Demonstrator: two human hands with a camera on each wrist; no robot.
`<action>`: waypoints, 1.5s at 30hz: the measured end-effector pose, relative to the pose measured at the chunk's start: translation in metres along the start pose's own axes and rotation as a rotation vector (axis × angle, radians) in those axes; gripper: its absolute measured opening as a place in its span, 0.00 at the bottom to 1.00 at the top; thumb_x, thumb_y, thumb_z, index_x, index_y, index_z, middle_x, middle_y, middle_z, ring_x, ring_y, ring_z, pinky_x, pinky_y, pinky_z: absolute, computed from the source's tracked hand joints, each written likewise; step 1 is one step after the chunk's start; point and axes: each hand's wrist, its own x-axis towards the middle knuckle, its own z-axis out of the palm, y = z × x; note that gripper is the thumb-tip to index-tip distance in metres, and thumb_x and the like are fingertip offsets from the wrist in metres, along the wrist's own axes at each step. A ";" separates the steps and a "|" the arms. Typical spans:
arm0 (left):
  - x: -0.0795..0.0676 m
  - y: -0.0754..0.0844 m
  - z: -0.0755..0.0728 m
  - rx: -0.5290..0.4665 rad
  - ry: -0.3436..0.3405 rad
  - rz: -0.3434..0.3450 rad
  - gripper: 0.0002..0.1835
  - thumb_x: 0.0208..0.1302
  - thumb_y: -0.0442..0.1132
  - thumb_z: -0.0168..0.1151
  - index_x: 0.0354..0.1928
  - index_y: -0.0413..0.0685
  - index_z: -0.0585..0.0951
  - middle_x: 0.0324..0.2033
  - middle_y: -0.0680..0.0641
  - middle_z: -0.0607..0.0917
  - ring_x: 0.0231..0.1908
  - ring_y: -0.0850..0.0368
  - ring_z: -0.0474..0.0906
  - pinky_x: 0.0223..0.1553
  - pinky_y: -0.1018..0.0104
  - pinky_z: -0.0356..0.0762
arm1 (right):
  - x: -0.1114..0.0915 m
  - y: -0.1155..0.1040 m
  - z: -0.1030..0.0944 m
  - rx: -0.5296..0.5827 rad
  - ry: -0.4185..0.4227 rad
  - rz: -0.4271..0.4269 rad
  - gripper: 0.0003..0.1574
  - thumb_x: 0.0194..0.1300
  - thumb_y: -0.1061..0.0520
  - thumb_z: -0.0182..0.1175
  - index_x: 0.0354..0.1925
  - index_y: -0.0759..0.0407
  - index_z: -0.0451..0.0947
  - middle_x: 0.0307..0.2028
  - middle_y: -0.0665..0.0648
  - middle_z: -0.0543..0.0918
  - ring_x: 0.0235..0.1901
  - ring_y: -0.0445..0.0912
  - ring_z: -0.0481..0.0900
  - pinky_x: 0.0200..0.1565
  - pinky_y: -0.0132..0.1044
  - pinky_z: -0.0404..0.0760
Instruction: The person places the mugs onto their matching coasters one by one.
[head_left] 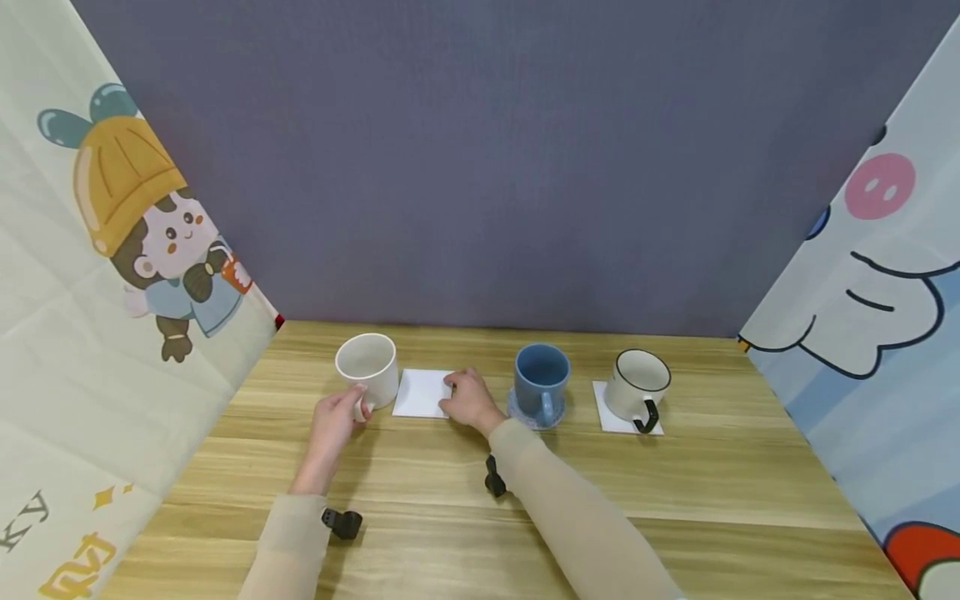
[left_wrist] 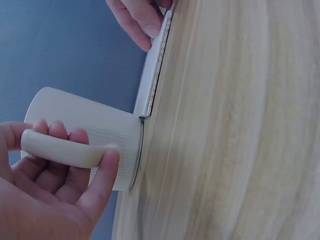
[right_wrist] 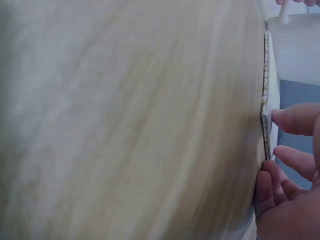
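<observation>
A plain white mug [head_left: 366,367] stands on the wooden table [head_left: 525,500] at the left. My left hand [head_left: 351,408] grips its handle [left_wrist: 60,147], fingers curled through it and the thumb against the mug [left_wrist: 85,135]. Just right of the mug lies a white square coaster [head_left: 422,392], seen edge-on in the left wrist view [left_wrist: 152,70] and the right wrist view [right_wrist: 267,100]. My right hand [head_left: 467,398] rests at the coaster's right edge, its fingertips [right_wrist: 295,120] touching the top. The mug's base looks to stand beside the coaster, not on it.
A blue mug [head_left: 542,379] stands on a round bluish coaster [head_left: 525,414] right of my right hand. Further right, a white mug with black rim and handle [head_left: 637,385] stands on a white square coaster [head_left: 609,417]. Fabric screens [head_left: 112,333] wall the table's sides and back.
</observation>
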 end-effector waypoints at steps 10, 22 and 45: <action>-0.003 0.004 0.004 0.061 0.064 0.009 0.22 0.76 0.46 0.54 0.28 0.35 0.80 0.22 0.49 0.81 0.30 0.56 0.72 0.34 0.67 0.72 | -0.001 0.002 0.001 0.038 -0.002 0.013 0.30 0.60 0.59 0.68 0.60 0.67 0.79 0.57 0.63 0.76 0.59 0.56 0.74 0.64 0.46 0.72; -0.004 0.000 0.012 0.070 0.139 0.035 0.20 0.76 0.44 0.54 0.28 0.36 0.79 0.22 0.49 0.79 0.29 0.56 0.72 0.32 0.67 0.75 | -0.001 0.004 0.002 0.053 0.011 0.012 0.30 0.59 0.59 0.68 0.59 0.67 0.79 0.57 0.64 0.76 0.58 0.57 0.74 0.63 0.47 0.72; -0.011 0.007 0.009 0.063 0.140 0.049 0.21 0.76 0.44 0.54 0.29 0.32 0.80 0.20 0.50 0.79 0.30 0.55 0.72 0.33 0.65 0.74 | 0.000 0.005 0.002 0.065 0.010 0.019 0.30 0.60 0.58 0.68 0.60 0.66 0.79 0.57 0.62 0.76 0.58 0.56 0.75 0.63 0.47 0.72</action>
